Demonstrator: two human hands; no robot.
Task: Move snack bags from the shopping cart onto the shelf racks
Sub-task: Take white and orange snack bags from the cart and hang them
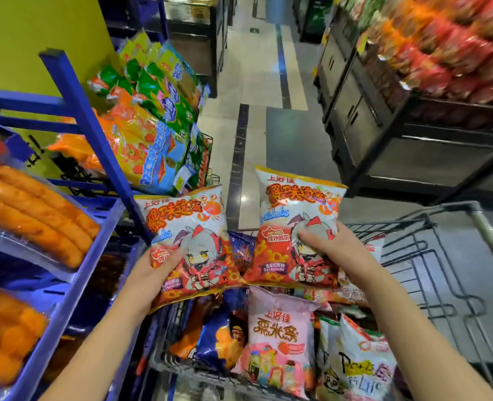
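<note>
I hold two matching white-and-red snack bags with a cartoon figure, lifted above the shopping cart (453, 256). My left hand (155, 273) grips the left bag (190, 227) at its lower left side, thumb on its front. My right hand (329, 244) grips the right bag (294, 215) at its lower right side, thumb pressed on the figure. Below them the cart holds several more bags, among them a pink bag (280, 337) and a dark blue bag (225, 340). The blue shelf rack (94, 157) stands to the left.
The blue rack's trays carry orange snack packs (37, 215) and orange, green and blue bags (149, 134) higher up. A black display stand (413, 134) with red bags stands at the right. A tiled aisle (268, 82) runs ahead between them.
</note>
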